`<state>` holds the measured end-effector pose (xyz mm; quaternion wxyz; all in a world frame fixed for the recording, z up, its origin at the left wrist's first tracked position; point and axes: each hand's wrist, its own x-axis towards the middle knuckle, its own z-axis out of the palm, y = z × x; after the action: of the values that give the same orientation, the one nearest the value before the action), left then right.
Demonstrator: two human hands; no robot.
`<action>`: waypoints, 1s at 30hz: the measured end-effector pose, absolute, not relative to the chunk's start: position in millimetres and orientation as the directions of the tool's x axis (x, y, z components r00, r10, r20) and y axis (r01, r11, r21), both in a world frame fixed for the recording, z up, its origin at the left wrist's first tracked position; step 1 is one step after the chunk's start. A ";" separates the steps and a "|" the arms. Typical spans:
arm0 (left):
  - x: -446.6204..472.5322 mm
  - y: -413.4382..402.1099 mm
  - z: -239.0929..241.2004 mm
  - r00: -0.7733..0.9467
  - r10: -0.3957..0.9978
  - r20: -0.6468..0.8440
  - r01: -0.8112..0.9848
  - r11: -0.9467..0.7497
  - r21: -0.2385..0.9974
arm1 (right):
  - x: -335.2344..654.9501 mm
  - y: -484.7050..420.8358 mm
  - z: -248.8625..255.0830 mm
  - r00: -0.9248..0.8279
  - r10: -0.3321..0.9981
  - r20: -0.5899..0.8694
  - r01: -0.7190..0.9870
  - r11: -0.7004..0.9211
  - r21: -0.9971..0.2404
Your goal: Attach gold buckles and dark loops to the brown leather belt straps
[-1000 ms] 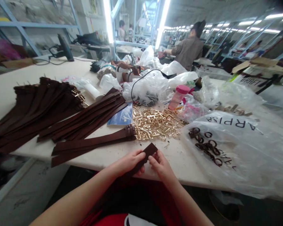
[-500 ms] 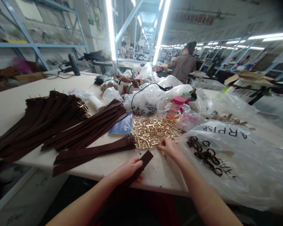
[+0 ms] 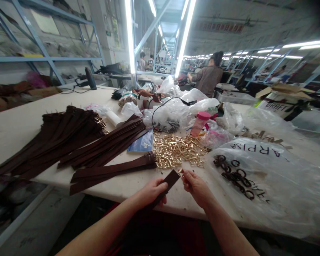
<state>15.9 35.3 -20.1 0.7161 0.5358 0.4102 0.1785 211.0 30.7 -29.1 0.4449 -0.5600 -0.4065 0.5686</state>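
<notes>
My left hand [image 3: 155,192] is closed around a dark brown strap [image 3: 171,180], thumb on top, its square end pointing up and to the right. Close to that end, my right hand [image 3: 193,185] pinches a small gold buckle [image 3: 180,172]; the fingers partly cover it. Beyond both hands lies a heap of gold metal buckles [image 3: 176,151] on the table. Just left of the heap, a few brown straps [image 3: 114,167] rest with their looped ends against it. A larger bundle of straps [image 3: 106,142] lies behind them.
A thick fan of brown straps [image 3: 61,138] covers the left of the pale table [image 3: 101,183]. Dark rings [image 3: 234,177] lie at a plastic bag [image 3: 282,181] on the right. A pink-lidded bottle [image 3: 200,124] and crumpled bags stand behind. A person [image 3: 209,76] works farther back.
My right hand has drawn back from the heap toward the strap end, with a gold buckle in its fingers. The left hand still holds the strap. The view has shifted slightly.
</notes>
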 end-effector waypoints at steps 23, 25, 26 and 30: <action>-1.8 20.7 21.4 0.690 0.581 -0.432 0.440 0.137 0.888 | 178.4 -11.7 -12.8 -0.153 0.933 -0.326 -0.297 -0.358 -0.885; -2.6 20.0 24.2 0.682 0.592 -0.429 0.476 0.087 0.875 | 179.2 -11.2 -12.2 -0.170 0.914 -0.370 -0.318 -0.406 -0.857; -2.9 19.5 24.7 0.677 0.602 -0.423 0.491 0.057 0.869 | 178.1 -10.8 -12.6 -0.167 0.908 -0.385 -0.338 -0.419 -0.843; 0.5 17.7 19.6 0.667 0.635 -0.388 0.481 0.030 0.876 | 162.7 -11.4 -19.5 -0.060 0.924 -0.378 -0.409 -0.368 -0.835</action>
<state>0.5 17.7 19.6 0.5942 0.6933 0.4026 0.0650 162.7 -11.4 -19.5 0.4928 -0.4763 -0.2703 0.6761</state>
